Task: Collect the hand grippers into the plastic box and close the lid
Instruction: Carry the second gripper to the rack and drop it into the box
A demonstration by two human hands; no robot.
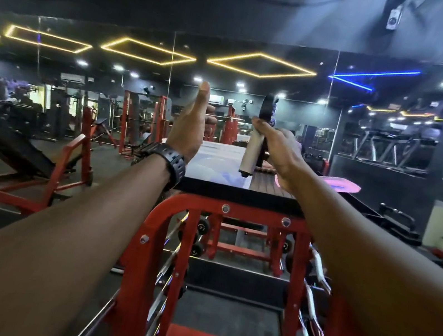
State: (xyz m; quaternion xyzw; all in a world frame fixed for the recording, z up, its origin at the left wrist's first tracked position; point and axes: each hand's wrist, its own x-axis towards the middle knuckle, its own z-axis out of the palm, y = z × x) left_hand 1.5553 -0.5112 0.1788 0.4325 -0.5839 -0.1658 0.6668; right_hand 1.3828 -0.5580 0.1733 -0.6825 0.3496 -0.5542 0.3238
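While the red rack (228, 257) fills the lower middle of my view, its dark surface (239, 193) sits on top, well out at the reach of both arms, and that is where the work lies. On its right side I make out a pink plastic piece (340, 185), lying flat and partly hidden behind the right forearm; I judge it to be the lid or rim of the plastic box, but I cannot tell which. No box body shows clearly, so I judge the task early or midway: one hand gripper (256, 144) is in hand and not yet stowed, and the lid closing is left to do. My left hand (188, 130) is raised above the surface's left end, palm turned inward, fingers straight and together, holding nothing, a black watch (170, 160) on the wrist. My right hand (276, 150) holds its grip pinched around the hand gripper, grey handle hanging down, black handle pointing up, lifted above the surface.
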